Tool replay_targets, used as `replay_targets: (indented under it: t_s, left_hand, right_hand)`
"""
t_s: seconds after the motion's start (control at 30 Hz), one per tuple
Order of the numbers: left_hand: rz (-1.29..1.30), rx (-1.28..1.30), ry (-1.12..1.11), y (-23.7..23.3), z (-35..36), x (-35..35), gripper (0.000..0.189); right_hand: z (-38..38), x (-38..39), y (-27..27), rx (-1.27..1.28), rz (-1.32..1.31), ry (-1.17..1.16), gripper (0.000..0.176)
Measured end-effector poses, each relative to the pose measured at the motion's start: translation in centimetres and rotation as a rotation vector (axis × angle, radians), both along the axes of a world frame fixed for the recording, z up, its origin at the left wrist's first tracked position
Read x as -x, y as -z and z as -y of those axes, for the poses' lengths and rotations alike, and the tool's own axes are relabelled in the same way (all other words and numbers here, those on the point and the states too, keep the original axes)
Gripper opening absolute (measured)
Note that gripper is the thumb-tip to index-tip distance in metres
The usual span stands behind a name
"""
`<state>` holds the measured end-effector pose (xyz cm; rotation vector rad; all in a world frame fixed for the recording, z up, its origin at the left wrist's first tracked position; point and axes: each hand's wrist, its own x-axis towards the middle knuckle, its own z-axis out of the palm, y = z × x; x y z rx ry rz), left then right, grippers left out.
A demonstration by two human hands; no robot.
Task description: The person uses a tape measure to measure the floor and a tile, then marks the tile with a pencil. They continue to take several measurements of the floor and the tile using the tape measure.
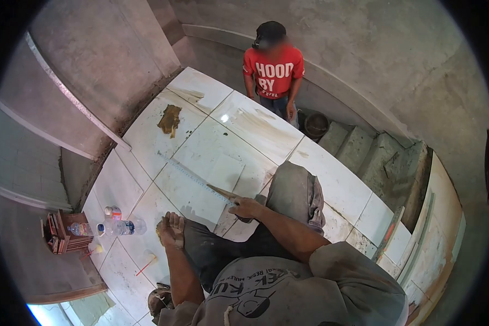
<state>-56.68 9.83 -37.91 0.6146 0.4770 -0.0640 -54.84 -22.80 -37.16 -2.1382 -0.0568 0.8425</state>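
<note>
Right grip (pixel 247 208) grasping tapered tool (pixel 223 192) by broad end, over white floor tiles (pixel 201 142). Tip meets ruler (pixel 182 167) in view; contact, I can't tell. Left grip (pixel 171 229) released, palm up, beside trouser leg (pixel 217 244). Tool: I judge stiff, light, best held at broad end. Ruler: thin, probably bendy; pinch edges. Tiles glossy, hard, likely slippery. Brown patch (pixel 170 120) ragged, rough-looking.

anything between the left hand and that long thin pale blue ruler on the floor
Nothing visible stands between the left hand and the long thin pale blue ruler; only white floor tile shows there. The pointed brown tool in the right hand is by the ruler's near end, off to the side.
</note>
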Motion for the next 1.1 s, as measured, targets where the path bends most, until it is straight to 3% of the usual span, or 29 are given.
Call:
replay_targets:
  t_s: [0.43,0.83,1.1]
  left_hand:
    - [-0.037,-0.075,0.015,0.2,-0.4,-0.3,0.028]
    - [-0.008,-0.042,0.096,1.3,-1.0,-0.9,0.028]
    - [0.018,-0.021,0.135,0.9,-0.8,-1.1,0.028]
  right_hand:
    - [-0.6,0.0,2.3,0.020,0.014,0.043,0.048]
    - [-0.2,-0.5,0.2,0.031,-0.137,0.019,0.053]
    - [-0.5,-0.6,1.6,0.067,-0.058,0.023,0.052]
